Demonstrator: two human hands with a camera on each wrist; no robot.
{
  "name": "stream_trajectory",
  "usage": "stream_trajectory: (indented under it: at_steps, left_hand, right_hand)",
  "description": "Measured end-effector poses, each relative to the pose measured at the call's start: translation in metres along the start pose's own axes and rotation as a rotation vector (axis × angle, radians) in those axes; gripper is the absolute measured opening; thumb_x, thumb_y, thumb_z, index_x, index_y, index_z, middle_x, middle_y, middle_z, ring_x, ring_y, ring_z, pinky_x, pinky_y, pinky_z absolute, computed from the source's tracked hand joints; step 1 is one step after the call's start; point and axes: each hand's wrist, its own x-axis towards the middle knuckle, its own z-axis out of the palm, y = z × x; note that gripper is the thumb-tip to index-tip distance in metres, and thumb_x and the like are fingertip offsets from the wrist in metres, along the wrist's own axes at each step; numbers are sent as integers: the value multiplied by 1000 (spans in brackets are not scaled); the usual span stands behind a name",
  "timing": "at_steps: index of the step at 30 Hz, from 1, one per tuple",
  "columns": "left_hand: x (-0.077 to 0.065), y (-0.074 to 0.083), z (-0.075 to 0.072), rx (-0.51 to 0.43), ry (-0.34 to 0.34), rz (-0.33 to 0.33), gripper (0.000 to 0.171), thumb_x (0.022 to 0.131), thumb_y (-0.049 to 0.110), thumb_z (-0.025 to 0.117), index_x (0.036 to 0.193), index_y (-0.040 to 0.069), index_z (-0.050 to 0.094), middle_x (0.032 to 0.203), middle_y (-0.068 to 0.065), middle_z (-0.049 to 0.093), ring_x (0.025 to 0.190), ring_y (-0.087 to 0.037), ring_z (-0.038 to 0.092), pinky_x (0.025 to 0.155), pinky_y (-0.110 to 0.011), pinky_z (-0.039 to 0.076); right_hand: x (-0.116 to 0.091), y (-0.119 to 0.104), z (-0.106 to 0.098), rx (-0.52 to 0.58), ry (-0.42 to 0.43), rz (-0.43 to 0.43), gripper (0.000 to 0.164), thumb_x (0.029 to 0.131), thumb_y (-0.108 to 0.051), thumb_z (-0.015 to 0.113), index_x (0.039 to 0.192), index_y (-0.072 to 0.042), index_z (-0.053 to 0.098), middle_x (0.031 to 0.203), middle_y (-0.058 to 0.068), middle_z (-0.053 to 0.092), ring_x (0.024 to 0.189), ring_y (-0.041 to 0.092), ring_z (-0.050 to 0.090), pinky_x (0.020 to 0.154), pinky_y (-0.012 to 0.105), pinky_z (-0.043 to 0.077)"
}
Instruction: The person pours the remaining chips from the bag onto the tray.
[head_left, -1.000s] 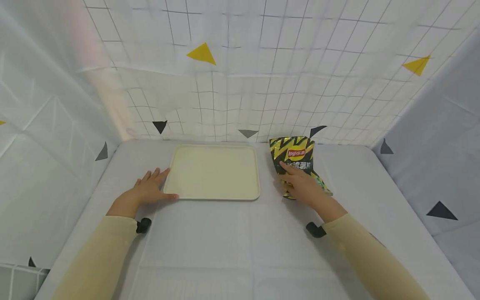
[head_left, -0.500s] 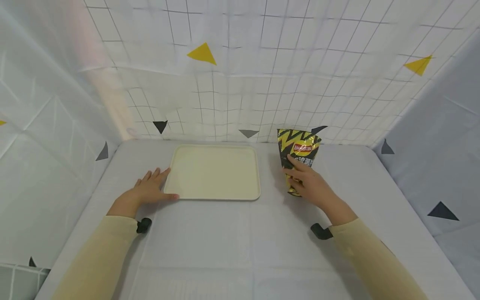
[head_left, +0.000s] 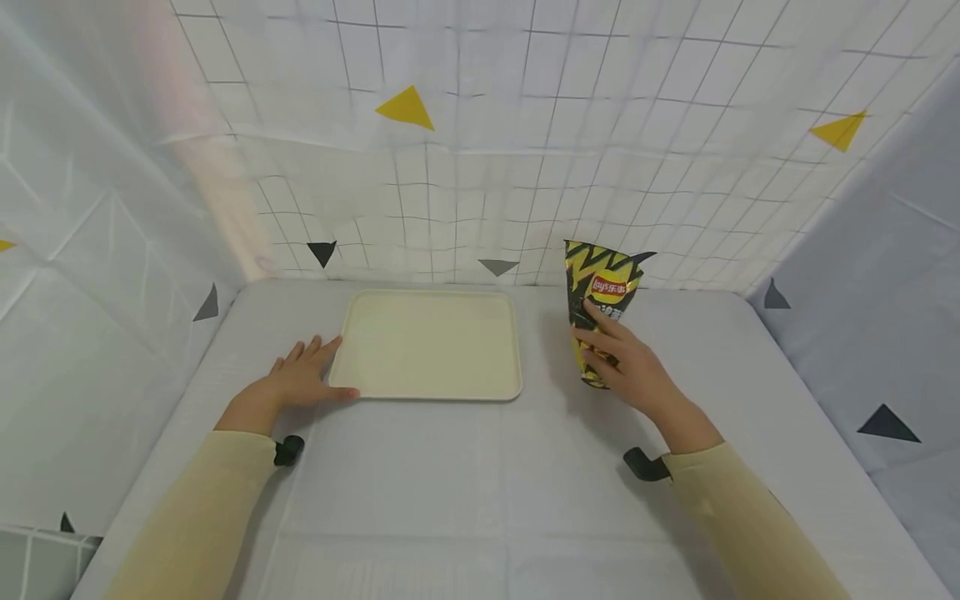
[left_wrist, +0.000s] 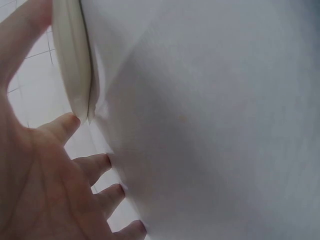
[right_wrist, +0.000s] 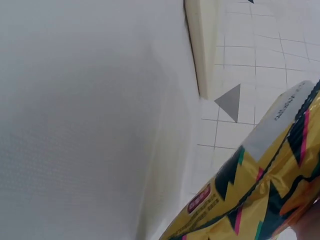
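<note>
In the head view, a cream rectangular tray (head_left: 427, 346) lies on the white-covered table. My left hand (head_left: 296, 377) is at its left end, fingers spread and thumb at the near left corner. The left wrist view shows the thumb and index finger touching the tray's edge (left_wrist: 72, 55), with the other fingertips on the cloth. My right hand (head_left: 633, 371) grips a black and yellow Lay's chip bag (head_left: 603, 279) by its lower part, right of the tray. The bag stands tilted, apparently raised off the table. In the right wrist view the bag (right_wrist: 250, 185) covers most of the fingers.
A white gridded sheet (head_left: 480, 200) with coloured triangles hangs behind the table. Pale sheets stand along the left side (head_left: 112, 333) and right side (head_left: 862, 333). White cloth (head_left: 420, 483) covers the table in front of the tray.
My right hand has lifted the chip bag from the table, tipping it more upright and shifting it slightly right. My left hand and the tray have stayed in place.
</note>
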Motion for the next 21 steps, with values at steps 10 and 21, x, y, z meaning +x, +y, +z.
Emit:
stream_trajectory:
  at_steps: [10,21]
  left_hand:
    - [1,-3,2,4,2,3,117,81,69,68,160,4,11,159,-38,2,144,-60,-2,110,-76,2]
    - [2,-4,3,-12,4,1,120,79,72,68,160,5,11,160,-36,2,145,-59,-3,111,-75,1]
  right_hand:
    - [-3,1,1,86,78,-37,40,99,-15,65,139,-20,63,164,-9,26,145,33,36,101,58,46]
    - [-6,-2,6,234,204,-122,42,96,2,64,136,-11,64,163,-2,30,135,16,45,93,11,43]
